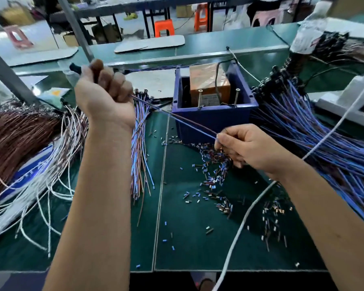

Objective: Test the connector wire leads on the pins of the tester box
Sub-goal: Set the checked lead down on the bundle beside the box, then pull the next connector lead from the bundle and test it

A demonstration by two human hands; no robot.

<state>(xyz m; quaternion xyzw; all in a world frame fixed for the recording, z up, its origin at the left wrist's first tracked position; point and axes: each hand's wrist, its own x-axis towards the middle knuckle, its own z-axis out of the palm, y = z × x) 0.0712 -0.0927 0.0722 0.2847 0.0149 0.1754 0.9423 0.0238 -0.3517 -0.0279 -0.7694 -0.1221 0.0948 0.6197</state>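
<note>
Head view is showing the left hand [102, 93] raised over the left half of the desk [198, 238], its fingers curling into a fist round the black connector end [75, 68] of a wire lead [172, 116]. The right hand [246, 148] is sitting lower, toward the middle of the desk, pinching the lead's free end between thumb and fingertips. Between the two hands the blue and brown wire lead is stretching taut, its long axis slanting from upper left down to lower right.

That line is passing just in front of the near wall of the blue tester box [213, 120], which is standing toward the far middle of the desk with two upright pins [200, 98] showing inside it. The box is lying beyond and slightly left of the right hand, so the right hand looks the nearer one for lifting the stripped end up and back onto the pins.

Further out, cut insulation bits [210, 177] are littering the mat, a bundle of blue leads [324, 143] is fanning along the right edge, and brown and white wires [29, 143] are piling at the left edge.
</note>
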